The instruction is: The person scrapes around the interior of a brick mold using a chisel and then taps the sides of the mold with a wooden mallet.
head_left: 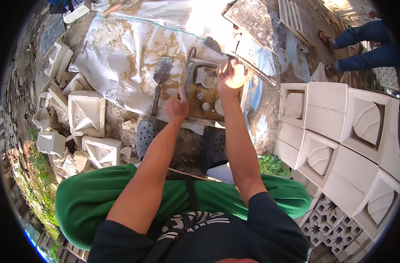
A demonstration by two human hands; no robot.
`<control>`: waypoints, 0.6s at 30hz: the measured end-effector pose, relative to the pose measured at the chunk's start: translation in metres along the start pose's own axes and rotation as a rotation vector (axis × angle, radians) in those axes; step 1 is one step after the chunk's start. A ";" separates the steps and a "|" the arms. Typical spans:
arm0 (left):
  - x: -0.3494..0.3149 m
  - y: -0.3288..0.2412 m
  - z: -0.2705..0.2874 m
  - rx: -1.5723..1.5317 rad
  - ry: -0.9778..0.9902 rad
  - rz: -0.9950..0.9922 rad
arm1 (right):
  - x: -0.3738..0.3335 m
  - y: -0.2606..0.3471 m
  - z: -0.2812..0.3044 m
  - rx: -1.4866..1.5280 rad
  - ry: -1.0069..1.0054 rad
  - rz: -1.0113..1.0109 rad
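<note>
In front of my feet lies a square mould (200, 115) with a raised rim, a wet brown floor and several round marks on it. My right hand (231, 78) is closed over its far right side, around the handle of a flat metal scraper (204, 77) whose blade rests inside the mould. My left hand (178, 105) is curled at the mould's left rim, thumb up; its fingertips are partly hidden. Just left of that hand, a trowel (163, 70) lies on the sheet, blade pointing away from me.
A white sheet (121, 65) smeared with sand spreads beyond the mould. Broken pale cast blocks (87, 113) are heaped at the left. Patterned cast blocks (327, 96) stand in rows at the right. Boards (254, 22) lie far right, near another person's legs (362, 46).
</note>
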State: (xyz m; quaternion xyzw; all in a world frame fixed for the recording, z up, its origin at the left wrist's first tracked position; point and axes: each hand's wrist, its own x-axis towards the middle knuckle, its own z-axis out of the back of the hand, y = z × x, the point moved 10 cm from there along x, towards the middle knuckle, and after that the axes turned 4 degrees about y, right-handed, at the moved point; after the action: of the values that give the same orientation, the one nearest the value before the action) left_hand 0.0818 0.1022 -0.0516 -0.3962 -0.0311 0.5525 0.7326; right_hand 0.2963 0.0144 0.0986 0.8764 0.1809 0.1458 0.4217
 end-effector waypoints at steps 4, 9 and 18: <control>-0.001 0.006 -0.001 -0.013 -0.004 0.016 | 0.001 0.010 0.011 0.114 0.041 0.043; 0.003 -0.001 -0.003 -0.005 0.015 -0.015 | 0.004 -0.009 0.016 0.032 -0.086 0.021; 0.001 -0.003 0.005 -0.050 -0.006 -0.021 | -0.005 0.003 0.020 0.041 -0.149 0.066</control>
State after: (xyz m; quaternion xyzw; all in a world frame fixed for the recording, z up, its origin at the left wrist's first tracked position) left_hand 0.0822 0.1052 -0.0469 -0.4122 -0.0512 0.5452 0.7281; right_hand 0.3004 -0.0028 0.0882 0.8988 0.1230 0.0904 0.4109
